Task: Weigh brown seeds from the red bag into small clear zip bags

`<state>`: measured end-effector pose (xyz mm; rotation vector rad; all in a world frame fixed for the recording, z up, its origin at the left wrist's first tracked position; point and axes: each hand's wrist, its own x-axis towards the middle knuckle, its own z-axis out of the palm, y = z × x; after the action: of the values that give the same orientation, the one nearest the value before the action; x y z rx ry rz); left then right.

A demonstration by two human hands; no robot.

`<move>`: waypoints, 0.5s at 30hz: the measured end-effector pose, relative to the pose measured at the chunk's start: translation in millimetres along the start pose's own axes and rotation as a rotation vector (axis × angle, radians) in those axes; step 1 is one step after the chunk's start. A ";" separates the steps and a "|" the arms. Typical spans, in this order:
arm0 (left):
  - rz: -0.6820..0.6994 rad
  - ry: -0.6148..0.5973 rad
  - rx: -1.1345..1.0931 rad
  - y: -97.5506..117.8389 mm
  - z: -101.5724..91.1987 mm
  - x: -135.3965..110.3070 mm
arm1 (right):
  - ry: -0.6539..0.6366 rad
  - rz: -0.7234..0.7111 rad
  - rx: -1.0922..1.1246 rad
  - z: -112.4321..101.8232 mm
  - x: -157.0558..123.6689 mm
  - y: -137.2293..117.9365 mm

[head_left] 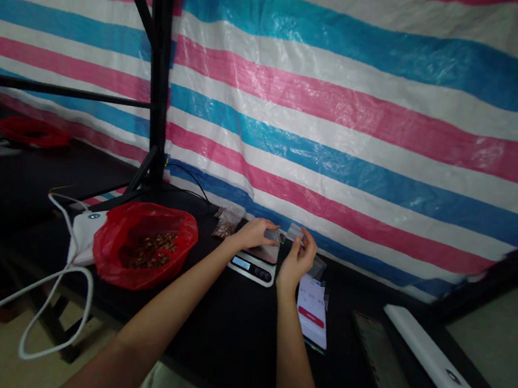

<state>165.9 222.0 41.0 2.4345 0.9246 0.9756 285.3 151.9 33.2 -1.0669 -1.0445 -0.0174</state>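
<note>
My left hand [256,233] and my right hand [298,263] are raised over a small digital kitchen scale [254,267] on a black table [230,336]. Both pinch a small clear zip bag [288,232] by its top edge, left fingers at one end, right fingers at the other. The bag hangs just above the scale's platform. What is in the bag I cannot make out.
A red plastic bag [145,244] holding brown nuts or seeds lies left of the scale. A filled clear packet [226,223] lies behind it. A phone [313,309] with a lit screen, a white power bank [429,351], a white cable [57,275] and a striped tarp wall [347,104] surround them.
</note>
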 end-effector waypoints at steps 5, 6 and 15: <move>-0.081 0.011 0.231 3.3 -17.1 -15.8 | 0.027 0.104 0.101 1.1 1.8 2.5; -0.064 0.069 0.245 9.8 -31.4 -26.5 | 0.022 0.121 0.127 1.9 1.7 1.4; -0.370 0.752 0.307 39.9 -101.7 -252.3 | -0.412 0.104 0.256 25.0 -27.0 -23.7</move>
<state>-27.2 28.2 12.9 1.9750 1.8036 1.7347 242.1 145.2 32.9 -0.9066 -1.3179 0.4259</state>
